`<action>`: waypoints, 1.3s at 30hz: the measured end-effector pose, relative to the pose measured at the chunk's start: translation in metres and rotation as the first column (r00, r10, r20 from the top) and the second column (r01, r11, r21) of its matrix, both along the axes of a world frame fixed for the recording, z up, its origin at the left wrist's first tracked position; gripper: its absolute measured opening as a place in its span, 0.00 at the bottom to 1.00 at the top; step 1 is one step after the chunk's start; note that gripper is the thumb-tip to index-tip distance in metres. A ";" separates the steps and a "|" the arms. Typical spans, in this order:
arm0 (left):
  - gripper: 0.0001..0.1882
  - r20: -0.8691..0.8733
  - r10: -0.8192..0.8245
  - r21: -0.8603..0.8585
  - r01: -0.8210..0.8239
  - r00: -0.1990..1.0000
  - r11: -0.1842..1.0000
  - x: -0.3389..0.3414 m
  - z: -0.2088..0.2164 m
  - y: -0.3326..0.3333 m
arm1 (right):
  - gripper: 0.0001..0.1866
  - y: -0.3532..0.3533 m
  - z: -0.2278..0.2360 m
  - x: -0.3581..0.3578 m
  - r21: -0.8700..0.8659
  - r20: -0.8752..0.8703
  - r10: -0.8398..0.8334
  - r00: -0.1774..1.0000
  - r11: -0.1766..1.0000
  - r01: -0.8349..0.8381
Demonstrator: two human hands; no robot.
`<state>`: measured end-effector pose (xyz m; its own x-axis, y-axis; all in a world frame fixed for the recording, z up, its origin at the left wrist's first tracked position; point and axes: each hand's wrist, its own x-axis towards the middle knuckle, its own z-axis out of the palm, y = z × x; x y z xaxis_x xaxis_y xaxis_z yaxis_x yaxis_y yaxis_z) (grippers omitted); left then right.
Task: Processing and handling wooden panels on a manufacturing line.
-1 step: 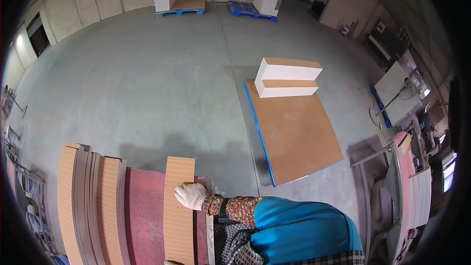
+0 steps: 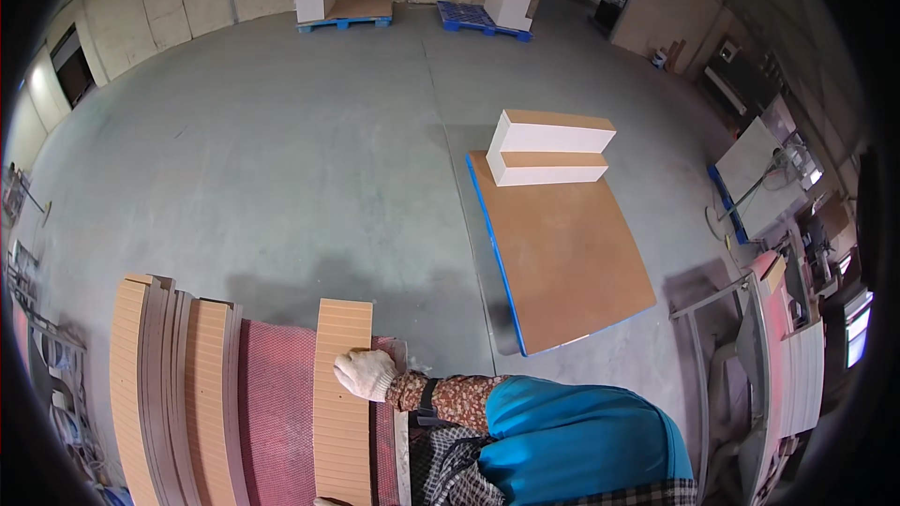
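A long tan board [image 2: 342, 450] with evenly spaced crosswise lines lies on a red textured mat [image 2: 274, 412]. My right hand [image 2: 366, 375], in a white knitted glove, is closed and rests on the board's upper part near its right edge. What its fingers hold, if anything, is hidden beneath the glove. Of my left hand [image 2: 324, 501] only a pale sliver shows at the board's bottom end; its fingers are out of sight. Left of the mat stand rows of similar tan boards [image 2: 208, 384], stacked on edge or leaning together with grey sides showing.
Ahead to the right, a brown sheet [image 2: 572, 262] on a blue pallet bears stepped white-sided stacks [image 2: 553, 136]. Two more loaded blue pallets [image 2: 469, 19] stand by the far wall. A metal-framed bench [image 2: 741, 319] and a white panel [image 2: 755, 178] line the right side.
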<state>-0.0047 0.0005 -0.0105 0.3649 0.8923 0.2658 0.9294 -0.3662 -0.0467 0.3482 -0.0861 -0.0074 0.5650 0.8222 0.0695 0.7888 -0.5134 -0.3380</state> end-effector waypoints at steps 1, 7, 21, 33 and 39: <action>0.17 -0.007 -0.036 0.055 0.037 0.999 0.998 -0.003 -0.003 0.001 | 0.14 0.000 0.001 -0.001 -0.017 -0.016 -0.012 1.000 1.000 0.011; 0.16 -0.196 -0.285 0.225 0.326 0.938 0.918 -0.034 -0.031 0.010 | 0.13 0.001 -0.002 -0.003 -0.030 -0.076 -0.059 0.995 0.998 0.056; 0.21 -0.093 0.024 0.082 -0.016 0.995 0.996 -0.002 0.005 -0.001 | 0.13 0.001 -0.011 -0.005 0.038 0.067 0.041 0.997 0.998 -0.044; 0.15 -0.129 -0.074 0.169 0.096 0.989 0.981 -0.004 0.005 -0.001 | 0.11 -0.001 -0.008 -0.007 0.123 0.038 -0.055 0.998 0.991 0.050; 0.21 -0.134 0.035 0.025 -0.032 0.990 0.999 0.005 0.022 0.000 | 0.14 0.002 -0.006 -0.006 -0.002 -0.077 -0.009 0.997 1.000 0.008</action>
<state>0.0001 0.0009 0.0110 0.3686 0.8989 0.2369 0.9258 -0.3322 -0.1802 0.3427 -0.0842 -0.0138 0.5756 0.8174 0.0240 0.7559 -0.5207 -0.3968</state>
